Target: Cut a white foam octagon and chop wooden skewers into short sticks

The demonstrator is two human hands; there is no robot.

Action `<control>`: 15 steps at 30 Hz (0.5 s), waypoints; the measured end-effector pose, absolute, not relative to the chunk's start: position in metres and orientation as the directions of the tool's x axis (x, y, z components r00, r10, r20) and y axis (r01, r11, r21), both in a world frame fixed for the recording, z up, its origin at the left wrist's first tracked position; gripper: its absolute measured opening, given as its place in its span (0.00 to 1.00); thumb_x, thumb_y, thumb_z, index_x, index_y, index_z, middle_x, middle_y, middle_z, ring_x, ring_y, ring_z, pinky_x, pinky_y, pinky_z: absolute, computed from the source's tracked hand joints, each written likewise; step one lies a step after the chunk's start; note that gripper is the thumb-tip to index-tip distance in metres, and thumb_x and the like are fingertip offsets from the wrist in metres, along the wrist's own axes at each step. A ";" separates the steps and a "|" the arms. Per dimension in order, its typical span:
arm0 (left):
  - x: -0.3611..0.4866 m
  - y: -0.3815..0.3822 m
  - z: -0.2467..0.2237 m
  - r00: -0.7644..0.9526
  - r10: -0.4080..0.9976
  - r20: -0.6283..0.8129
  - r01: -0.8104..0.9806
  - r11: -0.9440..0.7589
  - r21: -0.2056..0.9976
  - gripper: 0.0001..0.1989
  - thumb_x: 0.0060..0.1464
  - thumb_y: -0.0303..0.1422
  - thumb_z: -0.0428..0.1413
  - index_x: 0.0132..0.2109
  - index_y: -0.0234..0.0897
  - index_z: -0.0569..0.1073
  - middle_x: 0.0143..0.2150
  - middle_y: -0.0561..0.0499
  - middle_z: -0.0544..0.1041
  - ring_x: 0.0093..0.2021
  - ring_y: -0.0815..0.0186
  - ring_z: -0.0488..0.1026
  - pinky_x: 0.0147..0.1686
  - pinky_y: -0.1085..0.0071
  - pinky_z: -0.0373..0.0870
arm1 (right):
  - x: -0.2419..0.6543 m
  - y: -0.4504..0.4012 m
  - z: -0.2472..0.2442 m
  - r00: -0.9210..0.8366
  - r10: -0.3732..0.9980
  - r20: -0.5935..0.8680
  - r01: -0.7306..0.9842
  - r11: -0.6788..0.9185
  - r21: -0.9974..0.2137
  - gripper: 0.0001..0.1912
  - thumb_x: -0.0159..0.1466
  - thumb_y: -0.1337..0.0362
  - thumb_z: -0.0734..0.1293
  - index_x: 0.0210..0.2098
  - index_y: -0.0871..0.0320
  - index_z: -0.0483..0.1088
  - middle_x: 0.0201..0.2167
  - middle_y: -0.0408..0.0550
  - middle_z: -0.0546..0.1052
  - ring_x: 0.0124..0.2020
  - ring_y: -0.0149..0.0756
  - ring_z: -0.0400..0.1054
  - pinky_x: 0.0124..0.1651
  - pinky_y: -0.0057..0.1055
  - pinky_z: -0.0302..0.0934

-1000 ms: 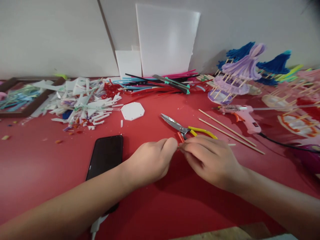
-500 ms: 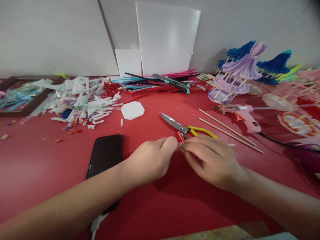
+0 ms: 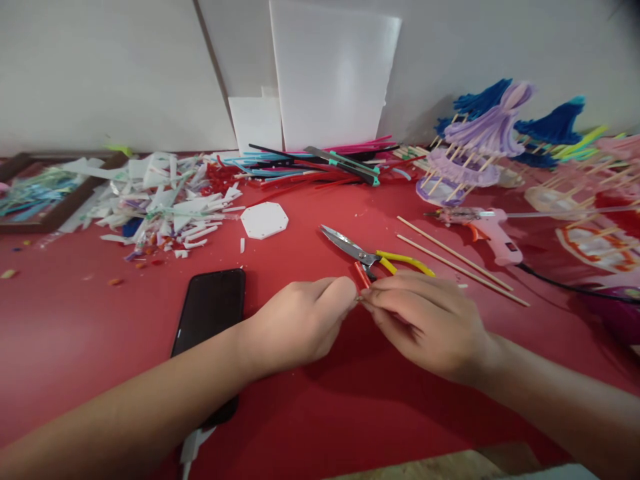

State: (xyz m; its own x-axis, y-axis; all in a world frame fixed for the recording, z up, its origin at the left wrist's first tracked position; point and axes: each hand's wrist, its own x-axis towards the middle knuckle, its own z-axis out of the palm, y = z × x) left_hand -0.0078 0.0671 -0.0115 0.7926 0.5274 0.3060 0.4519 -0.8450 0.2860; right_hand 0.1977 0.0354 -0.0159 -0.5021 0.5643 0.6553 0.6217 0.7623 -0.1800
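Note:
My left hand [image 3: 305, 323] is closed, its thumb and fingertips pressed together just left of my right hand [image 3: 425, 323]. The right hand's fingers are also pinched, with their tips almost touching the left ones. A tiny, thin thing shows between the fingertips, too small to name. A red, rod-like piece [image 3: 362, 274] pokes up just beyond the right fingertips; I cannot tell if it is held. Behind the hands lie scissors [image 3: 357, 252] with yellow handles, partly covered by the right hand.
A black phone [image 3: 213, 310] lies by my left forearm. Two wooden sticks [image 3: 460, 267] and a pink glue gun [image 3: 495, 233] are on the right. A white octagonal plate [image 3: 265, 221], scrap heap [image 3: 165, 200], box cutter [image 3: 345, 165] and purple carousel-like model [image 3: 483, 147] stand farther back.
Both hands keep their pinch at nearly the same place. The right hand has shifted very slightly, and a bit more of the red piece shows.

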 end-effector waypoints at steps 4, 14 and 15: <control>-0.008 0.068 -0.011 0.836 0.465 0.291 0.410 -0.882 0.231 0.10 0.57 0.21 0.40 0.31 0.39 0.60 0.23 0.55 0.67 0.20 0.69 0.60 0.20 0.73 0.56 | 0.201 0.037 -0.014 -0.574 0.528 0.626 0.607 0.788 -0.108 0.06 0.64 0.73 0.63 0.34 0.57 0.70 0.30 0.46 0.79 0.32 0.34 0.73 0.37 0.33 0.68; -0.005 0.065 -0.013 0.861 0.468 0.198 0.463 -0.883 0.075 0.12 0.54 0.18 0.39 0.34 0.39 0.60 0.24 0.54 0.67 0.19 0.67 0.61 0.18 0.73 0.55 | 0.202 0.037 -0.014 -0.669 0.511 0.540 0.619 0.785 0.024 0.11 0.65 0.73 0.61 0.30 0.56 0.72 0.29 0.46 0.77 0.33 0.35 0.71 0.39 0.35 0.68; -0.005 0.065 -0.013 0.839 0.488 0.238 0.473 -0.873 0.121 0.11 0.54 0.18 0.39 0.34 0.39 0.59 0.24 0.54 0.67 0.20 0.67 0.61 0.18 0.73 0.55 | 0.201 0.035 -0.012 -0.652 0.503 0.567 0.634 0.772 0.045 0.10 0.64 0.73 0.63 0.31 0.56 0.72 0.28 0.45 0.78 0.33 0.36 0.72 0.39 0.35 0.68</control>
State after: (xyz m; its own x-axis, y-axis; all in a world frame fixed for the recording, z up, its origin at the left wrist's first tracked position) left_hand -0.0045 0.0653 -0.0127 0.8394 0.4884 0.2383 0.4732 -0.8725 0.1214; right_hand 0.2012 0.0354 -0.0125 -0.6525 0.5032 0.5666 0.6342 0.7718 0.0448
